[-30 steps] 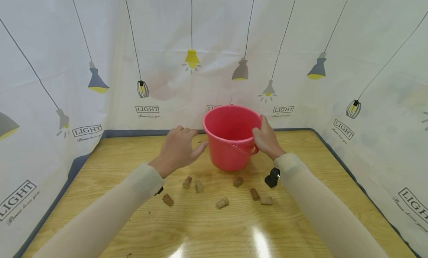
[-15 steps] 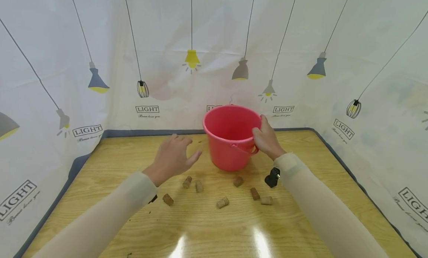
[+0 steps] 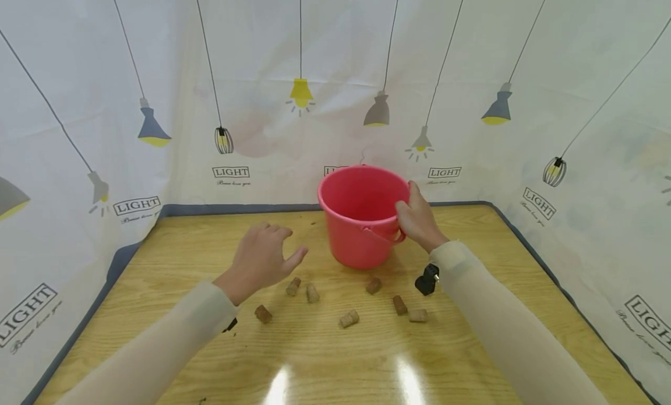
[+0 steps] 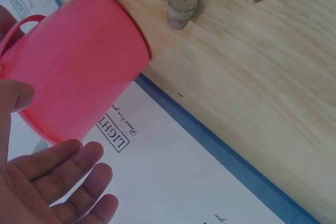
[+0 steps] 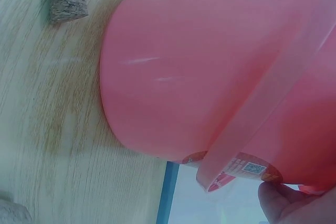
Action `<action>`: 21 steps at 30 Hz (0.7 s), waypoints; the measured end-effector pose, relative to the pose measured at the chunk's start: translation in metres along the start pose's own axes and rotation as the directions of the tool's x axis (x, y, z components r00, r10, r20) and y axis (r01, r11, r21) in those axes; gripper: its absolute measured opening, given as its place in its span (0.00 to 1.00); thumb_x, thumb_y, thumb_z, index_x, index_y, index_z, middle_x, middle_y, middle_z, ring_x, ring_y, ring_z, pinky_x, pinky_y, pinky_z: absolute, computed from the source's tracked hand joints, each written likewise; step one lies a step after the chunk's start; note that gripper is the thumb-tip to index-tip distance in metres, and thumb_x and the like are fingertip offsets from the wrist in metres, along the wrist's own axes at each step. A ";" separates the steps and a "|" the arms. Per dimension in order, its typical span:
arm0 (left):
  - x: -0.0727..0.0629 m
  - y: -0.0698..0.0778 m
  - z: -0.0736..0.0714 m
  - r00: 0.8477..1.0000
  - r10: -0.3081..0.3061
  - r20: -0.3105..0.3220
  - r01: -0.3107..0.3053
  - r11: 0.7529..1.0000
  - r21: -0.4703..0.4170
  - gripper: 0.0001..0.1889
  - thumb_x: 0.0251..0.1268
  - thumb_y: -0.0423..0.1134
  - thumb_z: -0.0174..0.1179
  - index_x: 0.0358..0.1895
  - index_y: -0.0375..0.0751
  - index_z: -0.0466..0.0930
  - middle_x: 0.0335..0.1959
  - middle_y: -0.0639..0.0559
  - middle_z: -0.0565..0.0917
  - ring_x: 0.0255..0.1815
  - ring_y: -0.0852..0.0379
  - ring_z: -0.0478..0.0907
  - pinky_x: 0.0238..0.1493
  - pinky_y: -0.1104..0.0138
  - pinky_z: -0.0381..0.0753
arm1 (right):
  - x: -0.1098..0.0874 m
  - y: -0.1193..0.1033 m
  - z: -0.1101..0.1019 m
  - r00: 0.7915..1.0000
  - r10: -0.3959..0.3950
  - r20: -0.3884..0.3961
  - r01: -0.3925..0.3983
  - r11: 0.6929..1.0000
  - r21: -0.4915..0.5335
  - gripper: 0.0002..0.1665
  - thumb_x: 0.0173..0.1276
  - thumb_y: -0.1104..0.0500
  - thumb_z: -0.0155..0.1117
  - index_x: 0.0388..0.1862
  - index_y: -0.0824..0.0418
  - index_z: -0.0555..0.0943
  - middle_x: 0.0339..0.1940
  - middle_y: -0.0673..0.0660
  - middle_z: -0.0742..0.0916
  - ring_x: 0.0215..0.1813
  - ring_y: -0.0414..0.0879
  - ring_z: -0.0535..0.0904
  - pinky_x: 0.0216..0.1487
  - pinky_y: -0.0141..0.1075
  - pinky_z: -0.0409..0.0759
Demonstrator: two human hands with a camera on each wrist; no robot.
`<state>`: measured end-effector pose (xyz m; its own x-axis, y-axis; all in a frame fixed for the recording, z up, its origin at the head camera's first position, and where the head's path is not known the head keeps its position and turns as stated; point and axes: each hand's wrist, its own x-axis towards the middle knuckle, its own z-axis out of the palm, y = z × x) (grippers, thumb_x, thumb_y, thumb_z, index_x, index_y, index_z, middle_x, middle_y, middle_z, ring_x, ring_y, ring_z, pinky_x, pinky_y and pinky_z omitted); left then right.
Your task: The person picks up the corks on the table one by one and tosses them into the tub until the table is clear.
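A pink plastic bucket [image 3: 362, 242] stands upright toward the back of the wooden table, its handle [image 5: 278, 87] hanging down along the near side. My right hand [image 3: 419, 218] grips its rim on the right, thumb on the near side. Left of the bucket, my left hand [image 3: 259, 259] hovers with spread, relaxed fingers and holds nothing; the left wrist view shows the palm and fingertips [image 4: 92, 150] apart from any grip. Closest below that hand lie several corks, among them a pale one [image 3: 312, 293], a two-toned one [image 3: 293, 286] and a brown one [image 3: 263, 313].
More corks lie in front of the bucket: a brown cork [image 3: 373, 285], a pale cork [image 3: 348, 318], and a pair at the right, one dark cork [image 3: 399, 305] beside a light cork [image 3: 417, 315]. A lamp-print cloth [image 3: 262, 102] walls the table [image 3: 314, 364] on three sides.
My left hand has drawn away from the bucket's left rim, moving left and toward me. The right hand, the bucket and the corks have stayed in place.
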<state>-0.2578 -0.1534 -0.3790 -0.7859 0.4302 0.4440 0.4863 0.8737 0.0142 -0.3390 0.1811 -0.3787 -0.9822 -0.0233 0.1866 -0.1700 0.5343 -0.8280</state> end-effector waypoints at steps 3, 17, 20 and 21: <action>-0.005 -0.001 0.001 1.000 0.007 0.005 -0.007 1.000 0.011 0.27 0.67 0.59 0.63 0.46 0.34 0.89 0.40 0.42 0.90 0.38 0.44 0.84 0.42 0.53 0.84 | 0.000 0.000 0.000 1.000 0.000 -0.002 0.000 1.000 -0.004 0.43 0.77 0.58 0.41 0.84 0.66 0.39 0.82 0.68 0.60 0.79 0.61 0.60 0.76 0.57 0.61; -0.029 -0.009 0.004 0.996 -0.015 0.092 0.015 1.000 -0.008 0.26 0.65 0.58 0.65 0.45 0.34 0.89 0.36 0.42 0.89 0.35 0.44 0.86 0.32 0.56 0.85 | -0.001 0.000 0.000 1.000 -0.009 -0.003 0.009 1.000 0.007 0.43 0.76 0.59 0.41 0.84 0.66 0.40 0.82 0.68 0.60 0.79 0.62 0.60 0.76 0.57 0.61; -0.033 -0.010 0.004 0.991 -0.022 0.135 0.026 0.999 -0.025 0.25 0.64 0.56 0.67 0.44 0.34 0.89 0.30 0.44 0.88 0.29 0.47 0.85 0.23 0.61 0.82 | -0.001 -0.001 0.000 1.000 -0.010 -0.005 0.010 1.000 0.006 0.43 0.76 0.59 0.41 0.84 0.66 0.40 0.81 0.69 0.61 0.78 0.62 0.61 0.76 0.57 0.62; -0.035 -0.011 0.004 0.989 -0.028 0.148 0.033 0.999 -0.030 0.25 0.64 0.56 0.67 0.44 0.34 0.89 0.30 0.45 0.87 0.29 0.47 0.84 0.22 0.62 0.81 | -0.001 -0.001 0.000 1.000 -0.009 -0.004 0.009 1.000 0.007 0.43 0.76 0.59 0.41 0.84 0.67 0.40 0.81 0.69 0.61 0.78 0.62 0.61 0.76 0.57 0.62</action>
<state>-0.2372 -0.1767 -0.3982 -0.8470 0.4347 0.3059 0.4717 0.8800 0.0554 -0.3381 0.1802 -0.3784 -0.9802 -0.0247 0.1967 -0.1798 0.5285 -0.8297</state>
